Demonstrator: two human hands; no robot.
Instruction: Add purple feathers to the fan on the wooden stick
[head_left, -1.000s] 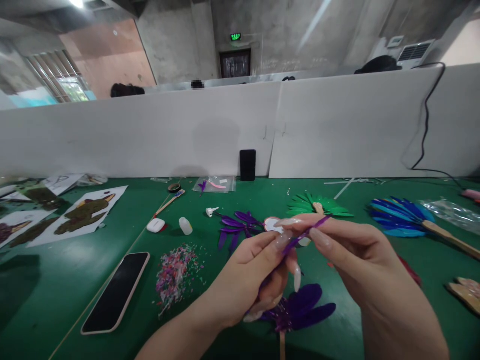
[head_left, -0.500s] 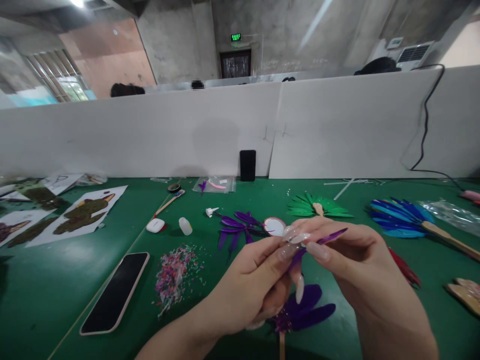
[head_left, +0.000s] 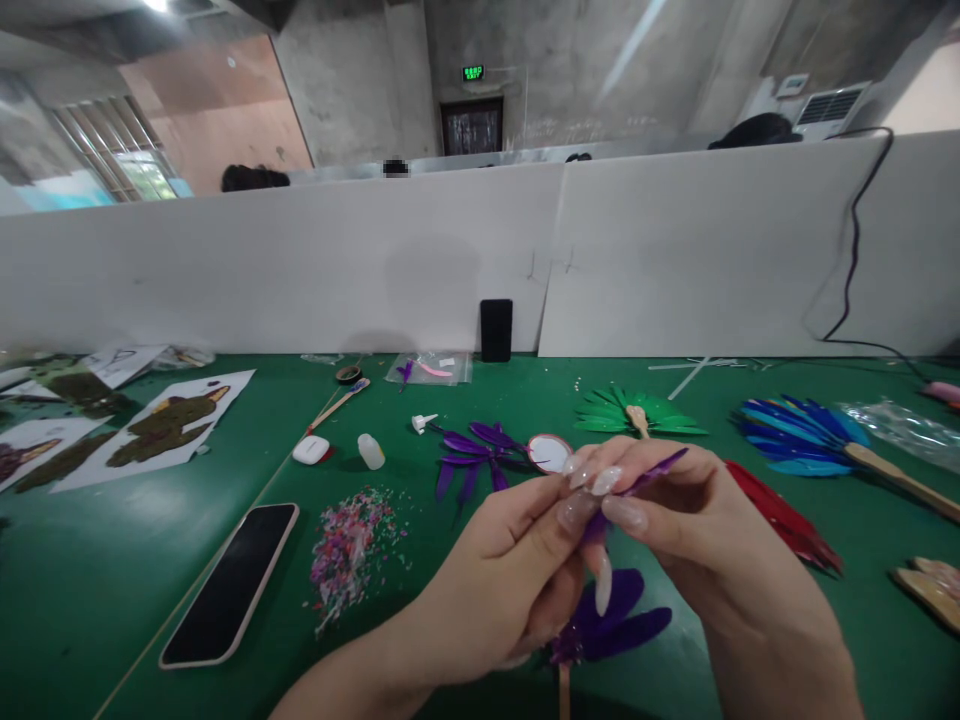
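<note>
I have a purple feather [head_left: 660, 468] up in the air above the purple fan [head_left: 611, 630] and its wooden stick, slanting up to the right of it. The left hand [head_left: 517, 560] pinches it between thumb and fingers; the right hand [head_left: 697, 510] pinches it close alongside, one narrow end showing past the fingers. The middle is hidden from me. To handle it well, I'd judge a light pinch on the shaft best, stroking with the lie of the barbs so the vane doesn't split, both grips near each other so nothing kinks. Beyond the purple fan on the worktop [head_left: 232, 460] lie loose purple feathers [head_left: 491, 436], a white disc [head_left: 549, 453] with a red rim and a green fan [head_left: 600, 410]; right of it, red feathers [head_left: 787, 520], then a blue fan [head_left: 795, 430]; left of it, coloured flecks [head_left: 352, 555], then a phone [head_left: 232, 590].
</note>
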